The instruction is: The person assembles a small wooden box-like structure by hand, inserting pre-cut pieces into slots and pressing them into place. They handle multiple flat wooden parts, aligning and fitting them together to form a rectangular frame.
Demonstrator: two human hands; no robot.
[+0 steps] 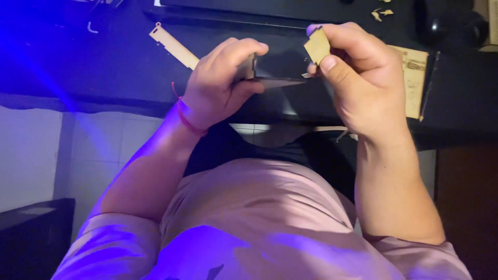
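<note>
My left hand (220, 80) grips one end of a thin flat wooden panel (277, 82), seen edge-on above the dark desk (78, 62). My right hand (358, 72) pinches a small tan wooden piece (317, 45) between thumb and fingers, right at the panel's other end. A red string band (184, 118) circles my left wrist. Both hands hover over the desk's near edge, above my lap.
A long notched wooden strip (174, 46) lies on the desk behind my left hand. A laser-cut wooden sheet (415, 78) rests to the right. Small wood scraps (381, 12) and a dark round object (456, 26) sit at the back. Tiled floor shows at left.
</note>
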